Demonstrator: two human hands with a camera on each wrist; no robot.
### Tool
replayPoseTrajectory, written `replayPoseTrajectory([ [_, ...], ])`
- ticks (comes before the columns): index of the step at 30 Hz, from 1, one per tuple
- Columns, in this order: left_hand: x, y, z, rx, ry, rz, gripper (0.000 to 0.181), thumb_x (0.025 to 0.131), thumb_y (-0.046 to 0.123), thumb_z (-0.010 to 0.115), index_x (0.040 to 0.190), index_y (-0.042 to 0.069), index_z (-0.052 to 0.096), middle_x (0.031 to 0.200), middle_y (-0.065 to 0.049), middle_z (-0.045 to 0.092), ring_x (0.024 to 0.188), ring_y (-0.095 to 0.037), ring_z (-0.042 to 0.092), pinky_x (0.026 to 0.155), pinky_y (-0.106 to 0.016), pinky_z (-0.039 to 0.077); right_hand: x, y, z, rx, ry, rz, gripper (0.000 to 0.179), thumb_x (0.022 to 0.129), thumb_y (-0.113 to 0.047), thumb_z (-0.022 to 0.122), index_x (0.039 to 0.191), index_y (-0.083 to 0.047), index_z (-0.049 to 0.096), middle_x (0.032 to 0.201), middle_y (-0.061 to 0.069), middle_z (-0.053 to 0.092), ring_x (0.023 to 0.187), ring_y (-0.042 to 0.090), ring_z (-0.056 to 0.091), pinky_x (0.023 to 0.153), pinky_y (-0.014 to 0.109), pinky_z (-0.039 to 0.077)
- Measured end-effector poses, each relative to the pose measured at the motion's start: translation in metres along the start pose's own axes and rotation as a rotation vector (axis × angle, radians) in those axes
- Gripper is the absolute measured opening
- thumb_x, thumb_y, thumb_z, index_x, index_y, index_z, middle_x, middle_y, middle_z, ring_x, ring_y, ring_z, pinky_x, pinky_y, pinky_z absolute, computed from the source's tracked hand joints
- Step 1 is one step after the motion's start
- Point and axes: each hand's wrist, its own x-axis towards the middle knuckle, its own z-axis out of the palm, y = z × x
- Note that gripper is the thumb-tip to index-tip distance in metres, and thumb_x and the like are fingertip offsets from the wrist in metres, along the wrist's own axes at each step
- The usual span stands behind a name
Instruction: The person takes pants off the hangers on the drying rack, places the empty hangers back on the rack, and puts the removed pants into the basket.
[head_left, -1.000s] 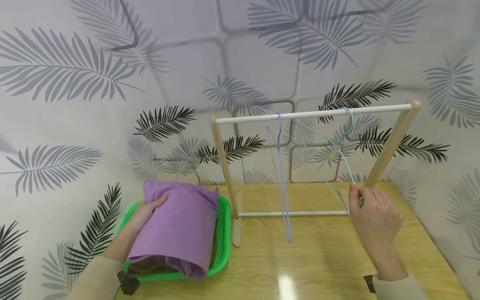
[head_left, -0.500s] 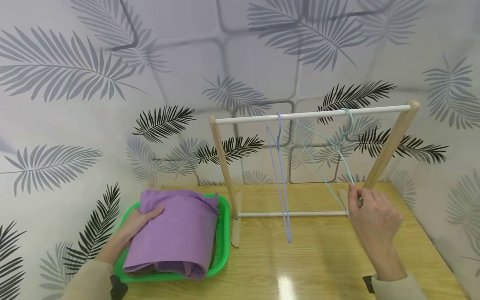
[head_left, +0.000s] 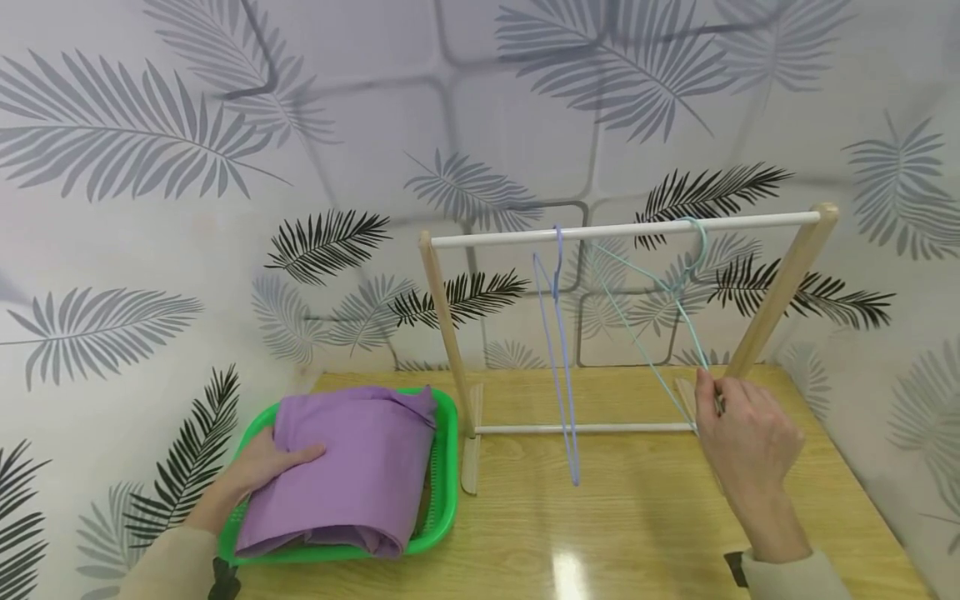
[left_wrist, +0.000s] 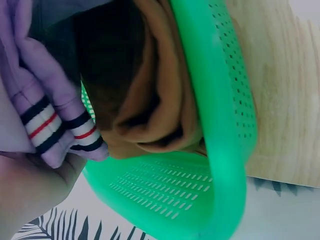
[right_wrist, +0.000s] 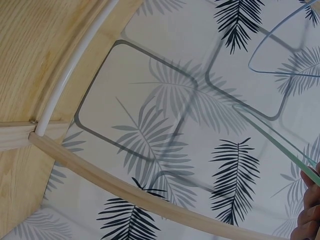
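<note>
On the left, my left hand (head_left: 264, 463) holds a folded purple garment (head_left: 352, 462) by its left side, thumb on top and the fingers hidden beneath. Striped bands (left_wrist: 42, 125) in black, white and red show on the garment in the left wrist view. It lies in and over a green plastic basket (head_left: 448, 467). My right hand (head_left: 753, 429) grips the lower corner of a mint-green hanger (head_left: 692, 333), whose hook stays on the rack's top rail and whose frame is turned at an angle. In the right wrist view only the curled fingers (right_wrist: 309, 212) show.
A lavender hanger (head_left: 567, 375) hangs from the left part of the white rail (head_left: 495, 239). Wooden posts (head_left: 780, 287) carry the rack on the wood-grain table (head_left: 637, 517). Brown cloth (left_wrist: 167, 85) lies inside the basket. A leaf-patterned wall stands close behind.
My left hand has moved down and slightly left with the purple garment, which now sits lower and flatter over the basket. The basket's left edge has shifted slightly left. My right hand barely moved.
</note>
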Motion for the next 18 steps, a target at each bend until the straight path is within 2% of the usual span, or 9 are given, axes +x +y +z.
replayPoseTrajectory([
  [5, 0.004, -0.011, 0.003, 0.046, 0.012, 0.004, 0.118, 0.091, 0.058, 0.075, 0.154, -0.021, 0.016, 0.151, -0.045, 0.04, 0.134, -0.053, 0.054, 0.109, -0.063, 0.05, 0.0, 0.001, -0.002, -0.031, -0.018, -0.022, 0.053, 0.106, -0.035, 0.055, 0.076, 0.005, 0.072, 0.065, 0.022, 0.071, 0.044, 0.033, 0.052, 0.041, 0.025, 0.019],
  [10, 0.005, -0.023, 0.011, 0.1, 0.059, 0.074, 0.117, 0.087, 0.053, 0.082, 0.152, -0.02, 0.018, 0.148, -0.044, 0.042, 0.133, -0.052, 0.054, 0.11, -0.065, 0.048, 0.001, 0.0, -0.002, -0.021, -0.017, -0.015, 0.052, 0.106, -0.034, 0.056, 0.076, 0.005, 0.072, 0.066, 0.022, 0.071, 0.044, 0.034, 0.053, 0.04, 0.026, 0.02],
  [14, 0.003, -0.024, 0.015, 0.124, 0.066, 0.072, 0.119, 0.087, 0.054, 0.081, 0.152, -0.021, 0.016, 0.149, -0.046, 0.039, 0.135, -0.056, 0.05, 0.113, -0.067, 0.045, 0.001, 0.001, -0.001, -0.024, -0.021, -0.014, 0.052, 0.106, -0.035, 0.056, 0.077, 0.005, 0.072, 0.066, 0.022, 0.071, 0.044, 0.034, 0.053, 0.04, 0.026, 0.021],
  [17, 0.003, -0.023, 0.016, 0.165, 0.067, 0.054, 0.121, 0.088, 0.056, 0.079, 0.151, -0.024, 0.014, 0.148, -0.048, 0.039, 0.134, -0.057, 0.051, 0.112, -0.067, 0.046, 0.0, 0.0, -0.001, -0.011, -0.012, -0.001, 0.05, 0.105, -0.034, 0.058, 0.076, 0.005, 0.072, 0.066, 0.022, 0.071, 0.045, 0.035, 0.053, 0.041, 0.026, 0.02],
  [18, 0.003, -0.022, 0.017, 0.171, 0.076, 0.065, 0.119, 0.089, 0.056, 0.079, 0.151, -0.024, 0.016, 0.147, -0.047, 0.04, 0.133, -0.057, 0.052, 0.111, -0.066, 0.046, 0.0, 0.0, 0.0, -0.002, -0.004, 0.006, 0.049, 0.104, -0.034, 0.059, 0.076, 0.005, 0.072, 0.066, 0.022, 0.071, 0.045, 0.035, 0.053, 0.042, 0.026, 0.02],
])
